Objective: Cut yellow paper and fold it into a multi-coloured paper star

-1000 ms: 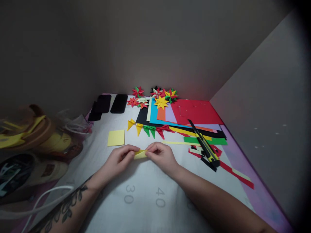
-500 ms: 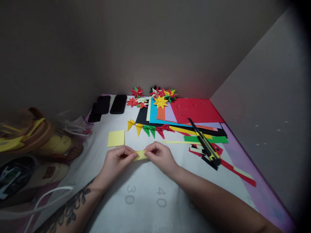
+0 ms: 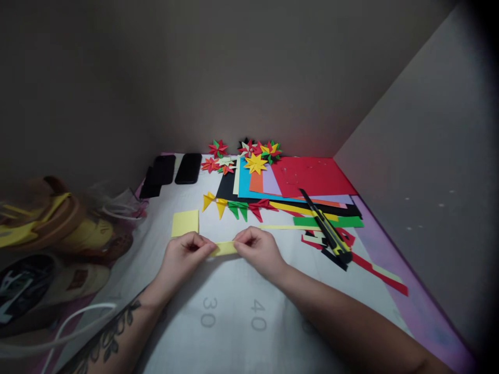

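Note:
A narrow folded piece of pale yellow paper (image 3: 225,249) is stretched between my two hands, just above the white sheet. My left hand (image 3: 186,255) pinches its left end between thumb and forefinger. At the other end, my right hand (image 3: 260,253) has a like pinch; both sets of fingertips hide the ends. Just beyond my left hand lies a pad of square yellow paper (image 3: 185,223). Farther off, a row of folded paper points, including yellow ones (image 3: 214,203), green ones (image 3: 238,209) and red ones (image 3: 260,209), rests on the sheet.
Several folded paper stars (image 3: 255,163) sit at the back by coloured sheets (image 3: 312,176). A utility knife (image 3: 326,228) lies at right over paper strips and scraps. Back left are dark phone-like slabs (image 3: 188,168). A cup (image 3: 88,228) and a white cable (image 3: 78,307) crowd the left.
My hands have moved slightly apart, so more of the yellow paper shows between them. Both hands still pinch it. The whole view has shifted a little.

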Demonstrator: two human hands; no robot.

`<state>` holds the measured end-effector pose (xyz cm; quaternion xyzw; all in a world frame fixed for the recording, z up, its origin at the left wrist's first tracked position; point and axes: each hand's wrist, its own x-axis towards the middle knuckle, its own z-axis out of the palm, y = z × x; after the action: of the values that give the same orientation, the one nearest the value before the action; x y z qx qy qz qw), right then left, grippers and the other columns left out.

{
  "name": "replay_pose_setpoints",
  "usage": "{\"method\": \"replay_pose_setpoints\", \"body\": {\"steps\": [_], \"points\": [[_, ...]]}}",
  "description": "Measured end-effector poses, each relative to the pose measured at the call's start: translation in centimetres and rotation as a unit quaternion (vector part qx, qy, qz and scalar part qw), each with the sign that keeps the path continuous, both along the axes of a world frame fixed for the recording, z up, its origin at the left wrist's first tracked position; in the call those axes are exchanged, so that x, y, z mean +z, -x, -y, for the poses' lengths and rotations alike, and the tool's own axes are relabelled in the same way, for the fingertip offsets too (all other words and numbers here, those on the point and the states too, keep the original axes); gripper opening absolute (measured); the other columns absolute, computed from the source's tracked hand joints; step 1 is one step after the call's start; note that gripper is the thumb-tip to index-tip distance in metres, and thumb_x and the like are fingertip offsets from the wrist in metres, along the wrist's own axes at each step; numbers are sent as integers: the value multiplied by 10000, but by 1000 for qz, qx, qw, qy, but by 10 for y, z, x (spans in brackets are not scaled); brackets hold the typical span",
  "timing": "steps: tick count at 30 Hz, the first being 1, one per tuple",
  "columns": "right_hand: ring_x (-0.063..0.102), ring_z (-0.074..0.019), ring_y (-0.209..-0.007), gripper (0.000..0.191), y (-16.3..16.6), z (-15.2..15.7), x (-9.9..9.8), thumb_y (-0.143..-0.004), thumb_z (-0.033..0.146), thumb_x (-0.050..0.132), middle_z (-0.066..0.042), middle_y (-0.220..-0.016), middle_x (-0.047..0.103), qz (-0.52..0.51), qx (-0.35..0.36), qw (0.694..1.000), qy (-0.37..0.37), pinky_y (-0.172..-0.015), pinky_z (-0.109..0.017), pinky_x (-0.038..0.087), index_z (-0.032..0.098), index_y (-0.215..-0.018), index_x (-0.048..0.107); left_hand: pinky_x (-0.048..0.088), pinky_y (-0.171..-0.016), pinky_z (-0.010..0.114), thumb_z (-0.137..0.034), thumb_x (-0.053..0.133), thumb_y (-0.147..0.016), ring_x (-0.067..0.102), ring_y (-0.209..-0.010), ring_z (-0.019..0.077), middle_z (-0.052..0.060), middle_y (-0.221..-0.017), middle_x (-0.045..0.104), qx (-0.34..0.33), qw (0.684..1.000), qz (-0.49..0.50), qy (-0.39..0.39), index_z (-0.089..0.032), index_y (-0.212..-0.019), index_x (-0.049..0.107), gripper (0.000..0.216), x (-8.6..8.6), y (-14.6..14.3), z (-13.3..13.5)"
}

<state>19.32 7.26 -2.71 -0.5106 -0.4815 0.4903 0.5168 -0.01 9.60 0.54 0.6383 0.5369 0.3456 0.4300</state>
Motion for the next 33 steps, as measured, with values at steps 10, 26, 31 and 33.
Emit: {"method": "replay_pose_setpoints", "body": {"steps": [10,26,31,33], "points": [[622,-166,-683,98,3,2,3,-689,156,626,-28,-729,674,24,-7,1000,-14,-633,-279,497,195,-627,561,505,-744,298,-265,748,-672,642,-949,210,86,-1012,672,-81,994,65,34,-199,-1085,483,495,-11,-6,7],[629,-166,-709,118,10,9,4,-694,145,622,-18,-739,665,22,0,999,-39,-651,-281,498,202,-626,543,365,-501,188,-288,679,-735,525,-558,101,-53,-646,574,-49,995,44,73,-191,-954,504,297,-12,-10,11],[598,-148,-671,91,11,9,1,-720,157,596,4,-713,622,39,-12,999,-31,-626,-261,479,208,-686,528,355,-507,192,-277,669,-720,497,-552,98,-61,-651,532,-28,999,19,42,-192,-883,522,234,-11,-12,11],[584,-138,-655,95,11,8,1,-735,164,578,22,-720,595,24,-6,999,-25,-611,-250,473,217,-796,527,344,-501,191,-280,666,-717,483,-544,93,-59,-663,531,-22,999,3,39,-190,-865,529,220,-9,-13,11]]}}
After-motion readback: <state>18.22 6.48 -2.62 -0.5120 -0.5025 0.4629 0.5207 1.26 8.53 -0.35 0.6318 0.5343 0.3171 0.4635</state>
